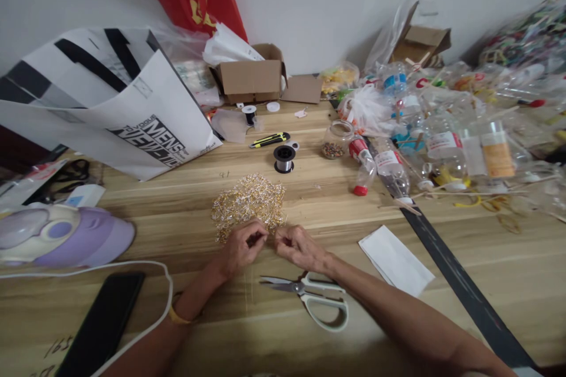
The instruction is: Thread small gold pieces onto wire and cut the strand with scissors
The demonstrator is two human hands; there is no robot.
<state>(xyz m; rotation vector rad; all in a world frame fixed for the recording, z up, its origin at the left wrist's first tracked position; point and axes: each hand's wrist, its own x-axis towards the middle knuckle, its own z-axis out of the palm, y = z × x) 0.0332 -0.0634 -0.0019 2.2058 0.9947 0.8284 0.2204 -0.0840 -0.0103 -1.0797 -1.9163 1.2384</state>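
A loose, tangled heap of gold and silvery bead-like strands [250,200] lies on the wooden table. At its near edge my left hand [245,244] is closed in a pinch, its fingertips close to the strands. Just right of it my right hand [300,247] is closed too, with curled fingers. The two hands almost meet; whatever lies between the fingertips is too small to make out. Scissors with pale handles [325,300] rest below my right hand, blades pointing left. Beyond the heap stands a black spool of silvery wire [283,160].
A yellow-black utility knife [269,140] and a jar of small beads [336,140] lie farther back. Plastic bottles [442,147] crowd the right. Folded white paper [395,259] is beside my right forearm. At left are a large paper bag [145,123], purple iron-like appliance [84,235] and black phone [104,321].
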